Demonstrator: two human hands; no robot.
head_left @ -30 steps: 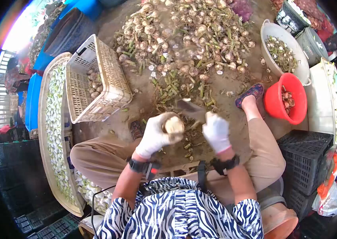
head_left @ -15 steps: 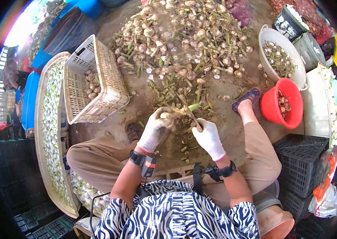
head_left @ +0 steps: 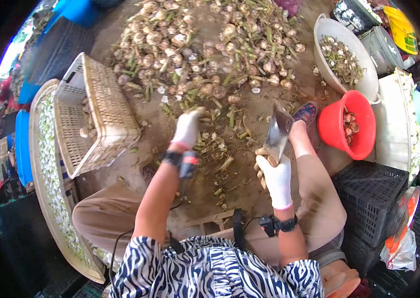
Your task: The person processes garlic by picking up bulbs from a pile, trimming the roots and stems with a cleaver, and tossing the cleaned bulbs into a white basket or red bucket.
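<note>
My right hand [head_left: 275,178], in a white glove with a dirty palm, is wrapped round the handle of a knife [head_left: 278,130]. Its broad metal blade points up and away, near my right foot. My left hand [head_left: 188,127], also gloved, reaches forward to the near edge of the garlic pile [head_left: 205,47]. Its fingers are blurred, and whether they hold anything is hidden. Cut stems and peelings [head_left: 215,144] lie on the ground between the hands.
On the left stands a cream plastic crate [head_left: 113,104] with some bulbs inside, beside a long tub [head_left: 51,164] of white cloves. A red bucket [head_left: 326,124], a pale basin [head_left: 319,47] and black crates [head_left: 371,193] stand on the right.
The bulb is gone from my left hand, which has moved forward to the pile. My right hand has moved right and turned the blade upward. The view has shifted slightly.
</note>
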